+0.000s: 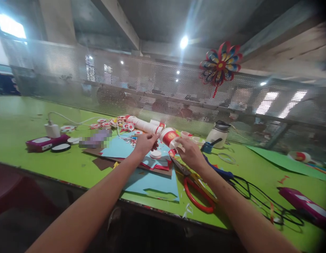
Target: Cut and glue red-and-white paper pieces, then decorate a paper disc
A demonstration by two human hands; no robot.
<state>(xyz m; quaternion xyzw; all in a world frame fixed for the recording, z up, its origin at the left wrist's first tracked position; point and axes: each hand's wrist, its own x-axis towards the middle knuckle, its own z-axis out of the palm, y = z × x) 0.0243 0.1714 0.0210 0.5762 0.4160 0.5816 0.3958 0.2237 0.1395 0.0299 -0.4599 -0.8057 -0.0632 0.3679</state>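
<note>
Reaching forward with arms outstretched, both hands, left hand (145,143) and right hand (190,151), grip closed on the paper cup (170,137).

Wide open green tabletop (17,123) far left of the paper cup (169,137), nothing blocking there. Crowded just below the cup: stacked coloured paper sheets (152,175) and red-handled scissors (197,191). Right of the cup, a white jug (218,135) and black cables (257,196) clutter the lane. Left of the cup, a row of stacked cups (141,123), a charger (52,130), a purple box (45,143). Mesh screen (152,80) closing off everything behind the cup.
</note>
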